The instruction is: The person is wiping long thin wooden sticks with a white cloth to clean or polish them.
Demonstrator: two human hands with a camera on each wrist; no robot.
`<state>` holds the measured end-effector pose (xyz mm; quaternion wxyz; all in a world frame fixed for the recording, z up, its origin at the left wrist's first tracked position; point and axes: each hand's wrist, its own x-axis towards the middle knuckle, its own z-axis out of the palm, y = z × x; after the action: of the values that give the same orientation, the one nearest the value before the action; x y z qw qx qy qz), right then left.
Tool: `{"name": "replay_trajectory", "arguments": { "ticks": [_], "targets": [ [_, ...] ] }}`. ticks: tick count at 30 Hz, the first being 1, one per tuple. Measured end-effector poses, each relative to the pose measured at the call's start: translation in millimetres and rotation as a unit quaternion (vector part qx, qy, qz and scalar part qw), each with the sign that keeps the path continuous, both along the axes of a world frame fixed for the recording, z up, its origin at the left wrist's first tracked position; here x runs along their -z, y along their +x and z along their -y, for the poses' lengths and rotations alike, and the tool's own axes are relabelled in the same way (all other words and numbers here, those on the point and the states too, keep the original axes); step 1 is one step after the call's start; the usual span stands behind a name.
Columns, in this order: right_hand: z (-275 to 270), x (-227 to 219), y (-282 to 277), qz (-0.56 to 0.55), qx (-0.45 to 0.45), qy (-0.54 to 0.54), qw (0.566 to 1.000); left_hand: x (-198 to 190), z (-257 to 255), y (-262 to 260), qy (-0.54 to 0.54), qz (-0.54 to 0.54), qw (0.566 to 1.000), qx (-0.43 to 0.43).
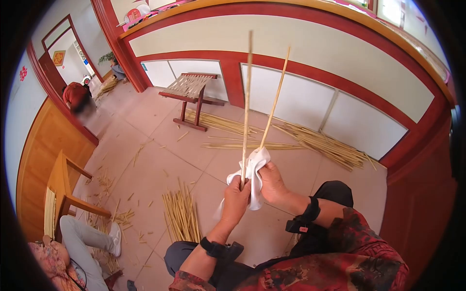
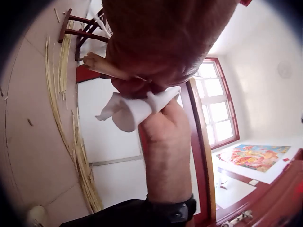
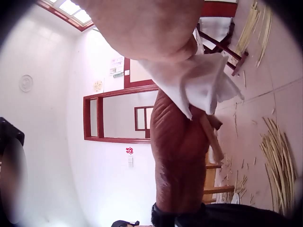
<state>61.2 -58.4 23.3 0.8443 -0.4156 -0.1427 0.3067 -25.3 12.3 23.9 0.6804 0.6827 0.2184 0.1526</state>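
Note:
My left hand grips the lower end of a long thin stalk that stands nearly upright. Beside it my right hand holds a white cloth, and a second stalk rises out of the cloth, leaning right. In the left wrist view the short broken end of a stalk sticks out of the left hand. The right wrist view shows the cloth hanging from the right hand against the left. The right fingers are mostly hidden by the cloth.
A bundle of stalks lies on the floor before my knees; more stalks lie along the cabinets. A woven stool stands ahead. At the left are a wooden chair and a seated person's leg; two people are farther back.

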Motion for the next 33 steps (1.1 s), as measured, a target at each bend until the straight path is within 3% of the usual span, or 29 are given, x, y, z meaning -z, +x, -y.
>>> {"name": "replay_trajectory", "arguments": {
  "ticks": [2,3,4,6,8,10,12,14,18,20,23,25,27,28,30,31,33],
  "targets": [
    [-0.4,1.3,0.4,-0.069,0.055,-0.024,0.996,11.5,7.2,1.0,0.201,0.011,0.980,-0.011],
    [1.5,0.1,6.4,-0.105,0.053,-0.028,0.993,10.2,11.1,-0.1,0.227,0.021,0.974,0.011],
    [5.1,-3.0,14.0,-0.104,0.055,-0.027,0.993,7.5,13.2,-1.0,0.227,0.022,0.974,0.013],
    [10.5,-12.2,29.0,-0.083,0.035,-0.027,0.996,-0.1,15.4,-3.4,0.091,-0.043,0.991,0.085],
    [8.9,-3.3,53.9,-0.070,0.084,-0.020,0.994,1.5,8.2,-5.9,0.100,-0.061,0.987,0.110],
    [21.0,3.8,98.0,-0.109,0.090,0.070,0.987,2.8,-4.4,-12.6,0.110,-0.079,0.982,0.133],
    [50.8,-4.0,144.0,-0.131,0.159,0.119,0.971,4.4,-20.5,-25.6,0.174,-0.071,0.967,0.175],
    [85.0,-14.0,175.4,-0.034,0.209,0.144,0.967,0.5,-39.7,-39.9,0.187,-0.088,0.961,0.183],
    [147.0,-17.9,231.3,-0.091,0.413,0.063,0.904,0.8,-80.6,-72.9,0.254,-0.131,0.936,0.207],
    [172.1,-20.8,246.0,-0.097,0.478,0.080,0.869,2.5,-95.6,-85.0,0.251,-0.154,0.938,0.184],
    [166.3,-49.0,210.7,-0.086,0.456,0.092,0.881,-8.2,-94.0,-84.0,0.220,-0.175,0.952,0.120],
    [148.0,-37.5,197.6,0.027,0.307,0.068,0.949,-7.1,-85.2,-73.7,0.191,-0.166,0.964,0.081],
    [109.2,-34.6,163.2,-0.036,0.203,0.088,0.974,7.4,-75.7,-57.9,0.093,-0.117,0.988,0.038],
    [90.9,-4.6,176.1,-0.077,0.068,0.143,0.984,7.0,-68.1,-52.6,0.093,-0.115,0.988,0.036],
    [59.7,-23.2,114.7,-0.068,-0.013,0.082,0.994,3.0,-53.4,-40.6,0.072,-0.093,0.992,0.043],
    [41.4,4.8,111.4,-0.091,0.058,0.031,0.994,0.0,-45.6,-36.1,0.072,-0.093,0.992,0.042],
    [26.5,2.0,72.2,-0.111,0.037,-0.005,0.993,-5.0,-32.3,-28.9,0.212,-0.105,0.971,0.034]
  ]
}}
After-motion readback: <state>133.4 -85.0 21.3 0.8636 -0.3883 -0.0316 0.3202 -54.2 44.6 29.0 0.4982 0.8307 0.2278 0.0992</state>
